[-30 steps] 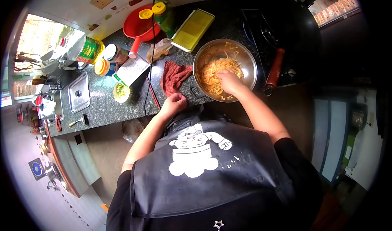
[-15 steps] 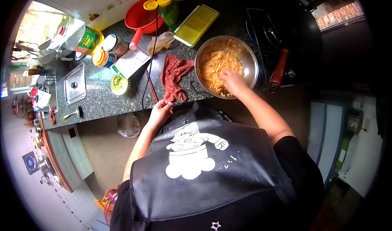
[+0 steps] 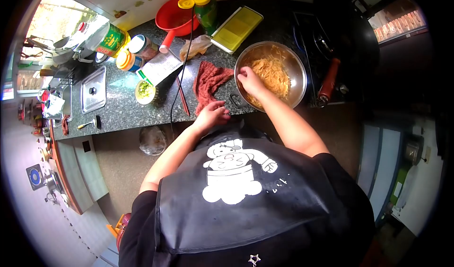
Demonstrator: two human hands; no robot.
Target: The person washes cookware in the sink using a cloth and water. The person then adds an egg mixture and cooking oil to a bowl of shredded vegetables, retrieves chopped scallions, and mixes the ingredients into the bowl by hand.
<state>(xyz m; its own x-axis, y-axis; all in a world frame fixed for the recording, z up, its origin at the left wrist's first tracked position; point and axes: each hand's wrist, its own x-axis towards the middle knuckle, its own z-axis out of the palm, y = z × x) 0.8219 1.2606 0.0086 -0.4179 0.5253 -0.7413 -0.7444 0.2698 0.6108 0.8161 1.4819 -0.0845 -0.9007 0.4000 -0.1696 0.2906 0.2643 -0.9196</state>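
Observation:
A steel pan (image 3: 297, 91) on the counter holds a heap of pale orange shreds (image 3: 272, 75), which look like shredded vegetable or noodles. At the pan's left inner side, beside the heap, is my right hand (image 3: 250, 82), its fingers curled together. Whatever lies between those fingertips is hidden. My left hand (image 3: 210, 116) hovers by the counter's front edge, fingers loosely apart and holding nothing. Just beyond it lies a crumpled red-brown cloth (image 3: 208, 82), close to the pan's handle (image 3: 238, 100).
Left of the cloth are red chopsticks (image 3: 182, 97) and a bowl of chopped greens (image 3: 145, 92). Behind stand jars (image 3: 127, 60), an oil bottle (image 3: 111, 40), a red strainer (image 3: 177, 19) and a yellow-green box (image 3: 237, 28). A stove with a red-handled wok (image 3: 329, 80) is on the right.
My right hand has moved left from the shreds to the pan's left side. My left hand has shifted right toward the pan, and its fingers have spread.

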